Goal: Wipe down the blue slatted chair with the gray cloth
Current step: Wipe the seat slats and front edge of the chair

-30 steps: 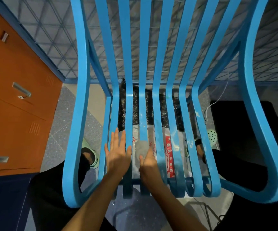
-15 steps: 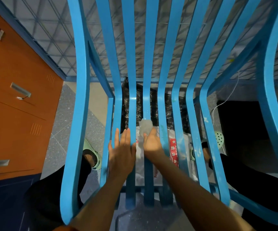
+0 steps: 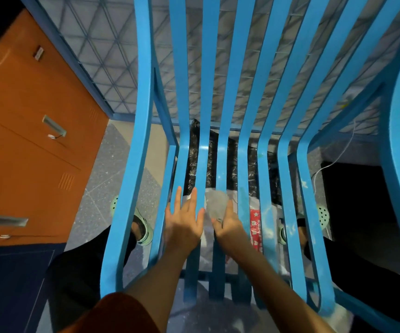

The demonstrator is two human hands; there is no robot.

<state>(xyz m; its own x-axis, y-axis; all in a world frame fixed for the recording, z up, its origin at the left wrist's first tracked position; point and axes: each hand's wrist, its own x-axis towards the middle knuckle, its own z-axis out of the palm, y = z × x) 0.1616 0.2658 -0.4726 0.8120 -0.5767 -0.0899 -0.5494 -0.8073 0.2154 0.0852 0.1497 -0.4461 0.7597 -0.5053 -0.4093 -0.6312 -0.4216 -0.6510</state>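
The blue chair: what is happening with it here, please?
A person is wiping the seat of the blue slatted chair. The right hand holds the gray cloth against a middle slat. The left hand rests beside it, fingers straight, on the neighbouring slats. Pale specks show on slats further right, so wiping there looks not yet done.

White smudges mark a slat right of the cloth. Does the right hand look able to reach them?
Likely yes: the right hand, gripping the gray cloth, is close and nothing covers the smudged slat.
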